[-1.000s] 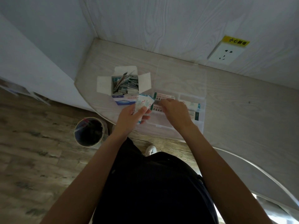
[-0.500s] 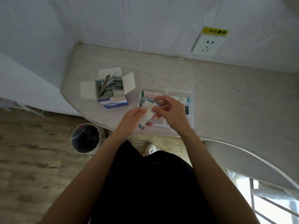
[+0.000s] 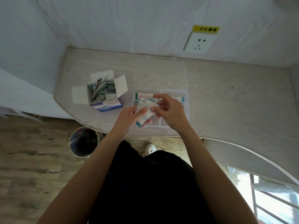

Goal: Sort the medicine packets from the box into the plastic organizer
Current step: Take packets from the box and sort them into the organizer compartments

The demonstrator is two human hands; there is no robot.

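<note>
Near the surface's front edge, our left hand (image 3: 129,117) clasps light, floppy, slippery packets (image 3: 145,109) while our right hand (image 3: 168,110) pinches one's edge.

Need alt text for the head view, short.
Both hands, left hand and right hand, hold a small stack of medicine packets over a clear plastic organizer on a pale desk. An open box of packets sits left.

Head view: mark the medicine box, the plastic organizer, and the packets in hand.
medicine box (image 3: 106,105): head view, on its blue-and-white front face.
plastic organizer (image 3: 186,118): head view, on its clear right wall.
packets (image 3: 146,105): head view, on the white top packet of the handful that both hands hold.
</note>
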